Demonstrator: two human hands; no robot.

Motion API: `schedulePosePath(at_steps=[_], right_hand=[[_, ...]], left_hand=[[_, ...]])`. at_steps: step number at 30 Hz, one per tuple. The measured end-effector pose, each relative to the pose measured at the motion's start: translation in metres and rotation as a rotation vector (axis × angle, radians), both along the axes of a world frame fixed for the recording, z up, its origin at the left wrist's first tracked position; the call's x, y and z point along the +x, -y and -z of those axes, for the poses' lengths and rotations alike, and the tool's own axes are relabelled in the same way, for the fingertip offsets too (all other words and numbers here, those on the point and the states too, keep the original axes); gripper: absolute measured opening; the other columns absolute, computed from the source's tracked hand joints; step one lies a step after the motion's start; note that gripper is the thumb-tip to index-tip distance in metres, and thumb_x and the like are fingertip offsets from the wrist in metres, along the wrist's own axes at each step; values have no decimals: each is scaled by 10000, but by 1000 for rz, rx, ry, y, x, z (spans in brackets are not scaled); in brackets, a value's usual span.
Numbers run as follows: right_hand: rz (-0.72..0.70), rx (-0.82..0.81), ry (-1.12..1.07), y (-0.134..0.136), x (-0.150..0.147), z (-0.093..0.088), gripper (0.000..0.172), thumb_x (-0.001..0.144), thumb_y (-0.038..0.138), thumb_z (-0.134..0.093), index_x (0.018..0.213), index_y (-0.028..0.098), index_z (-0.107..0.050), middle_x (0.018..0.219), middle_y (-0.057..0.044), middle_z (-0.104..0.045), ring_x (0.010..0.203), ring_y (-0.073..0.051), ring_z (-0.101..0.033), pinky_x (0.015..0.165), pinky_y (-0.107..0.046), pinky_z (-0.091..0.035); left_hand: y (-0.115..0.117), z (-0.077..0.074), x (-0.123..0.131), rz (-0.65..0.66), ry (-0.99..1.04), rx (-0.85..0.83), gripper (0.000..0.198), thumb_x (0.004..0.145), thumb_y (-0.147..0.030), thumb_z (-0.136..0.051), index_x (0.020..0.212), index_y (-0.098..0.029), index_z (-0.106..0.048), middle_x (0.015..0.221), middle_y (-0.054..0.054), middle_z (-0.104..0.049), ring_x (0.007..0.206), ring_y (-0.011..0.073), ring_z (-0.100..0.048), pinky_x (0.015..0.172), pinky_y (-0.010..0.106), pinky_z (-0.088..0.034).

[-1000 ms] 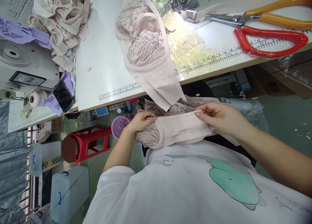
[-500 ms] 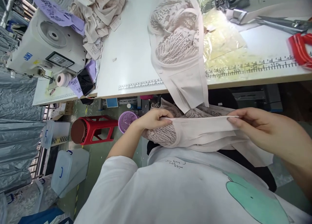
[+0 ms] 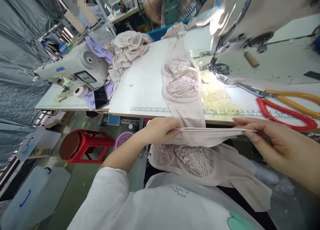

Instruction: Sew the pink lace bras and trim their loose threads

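Between my two hands a pale pink lace bra (image 3: 200, 136) is stretched by its band edge, just in front of the table edge. My left hand (image 3: 162, 130) pinches the edge near the lace cup. At the far end of the band, my right hand (image 3: 265, 136) grips it between thumb and fingers. A second lace bra (image 3: 195, 160) lies across my lap below. Another bra (image 3: 181, 80) rests on the table and hangs over the front edge, its upper end reaching toward the back.
A sewing machine needle area (image 3: 213, 61) is at the right, near scissors (image 3: 287, 106) with red and orange handles. A second sewing machine (image 3: 75, 66), a garment pile (image 3: 130, 50) and a phone (image 3: 100, 97) are at left. A red stool (image 3: 87, 145) stands on the floor.
The view has tilted up, showing more of the sewing machine and a fan. My hands have lifted the stretched bra off the lap toward the table edge, uncovering the bra beneath.
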State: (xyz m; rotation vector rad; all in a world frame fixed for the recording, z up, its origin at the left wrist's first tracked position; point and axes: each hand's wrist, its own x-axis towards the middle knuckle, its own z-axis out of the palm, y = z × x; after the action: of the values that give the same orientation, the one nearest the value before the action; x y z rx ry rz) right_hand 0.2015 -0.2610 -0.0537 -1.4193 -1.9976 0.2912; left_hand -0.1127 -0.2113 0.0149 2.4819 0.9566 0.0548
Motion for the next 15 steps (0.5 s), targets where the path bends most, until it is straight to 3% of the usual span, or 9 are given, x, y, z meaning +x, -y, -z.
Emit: schedulePosePath(at_steps=[5,10,12,15], right_hand=[[-200,-22,69,-45,-33,-8,206,926,307,-392,903,243,-586,1250,-133,-711,1045,-295,-722,832,-435,-617],[-359,-158,175,-81,-85,-2,413,927,300,-349,1230,165,-596,1374,-164,-628,1146,-335,-673,883,-494,-598],[-416,-221,168,-86,-104,-6,387,951,331,-334,1185,188,-606,1384,-140,-626,1113,-328,-687,864,-481,-602],[-439,-185,71,-79,-117,-20,323,952,389,-346,1075,226,-597,1195,-128,-724,984,-302,-723,770,-448,-615]], left_hand=[[0,-18,-29,-127,-87,128,210,977,-260,-439,958,-172,-628,908,69,-681,869,201,-640,773,303,-487],[14,-31,-71,-310,-166,188,205,972,-265,-453,933,-176,-634,909,71,-682,866,205,-651,760,300,-489],[23,-35,-87,-385,-170,198,223,972,-278,-453,936,-172,-646,912,75,-689,875,208,-656,771,303,-500],[38,-37,-105,-443,-100,187,239,968,-291,-462,997,-172,-667,967,82,-711,919,207,-665,809,303,-517]])
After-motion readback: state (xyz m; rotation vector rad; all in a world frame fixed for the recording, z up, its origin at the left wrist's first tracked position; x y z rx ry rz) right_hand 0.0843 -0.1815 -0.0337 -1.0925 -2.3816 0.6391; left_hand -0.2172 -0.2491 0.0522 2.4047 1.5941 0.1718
